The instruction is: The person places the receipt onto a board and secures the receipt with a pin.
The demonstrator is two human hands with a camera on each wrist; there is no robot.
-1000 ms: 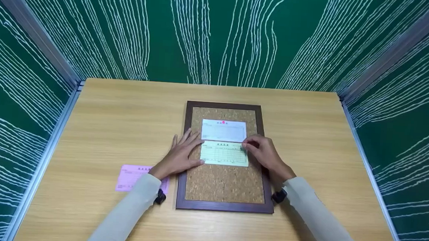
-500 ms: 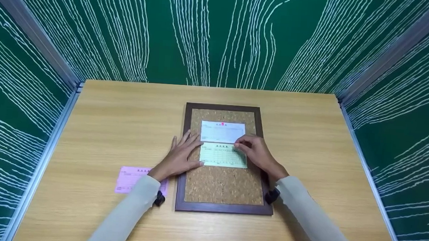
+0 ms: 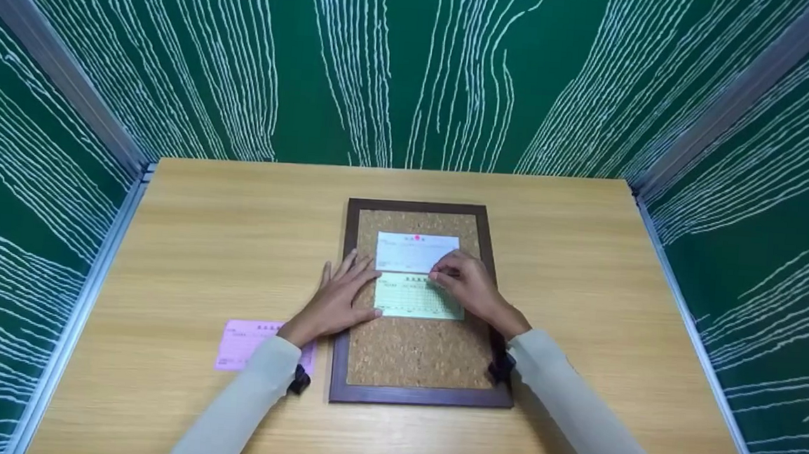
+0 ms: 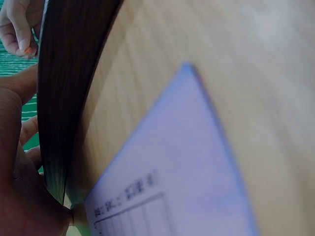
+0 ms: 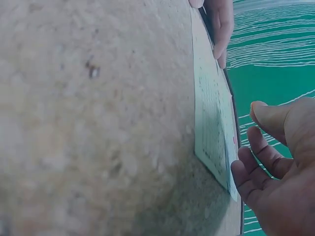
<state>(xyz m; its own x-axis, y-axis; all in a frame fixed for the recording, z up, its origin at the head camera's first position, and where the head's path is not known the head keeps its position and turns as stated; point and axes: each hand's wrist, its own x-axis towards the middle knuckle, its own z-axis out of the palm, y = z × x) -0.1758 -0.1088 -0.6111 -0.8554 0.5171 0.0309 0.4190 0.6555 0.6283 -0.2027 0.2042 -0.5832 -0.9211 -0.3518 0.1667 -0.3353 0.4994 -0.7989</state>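
Observation:
A framed cork board (image 3: 417,358) lies on the table under both my hands. On it a green printed slip (image 3: 410,300) lies just below a white printed slip (image 3: 403,251), which has a red push pin (image 3: 417,237) at its top edge. My left hand (image 3: 335,303) rests spread across the board's left frame, fingertips and thumb at the green slip's left edge. Above the green slip's top edge, my right hand (image 3: 469,287) pinches a small orange push pin (image 4: 28,50) between thumb and finger; its point is hidden.
A pink printed slip (image 3: 246,347) lies on the wooden table (image 3: 186,242) left of the board, partly under my left forearm. Green walls with white wavy lines (image 3: 421,73) enclose the table at the back and sides.
My right hand has moved left along the green slip's top edge, from its right corner toward its middle, still pinching the push pin. The left hand stays in place.

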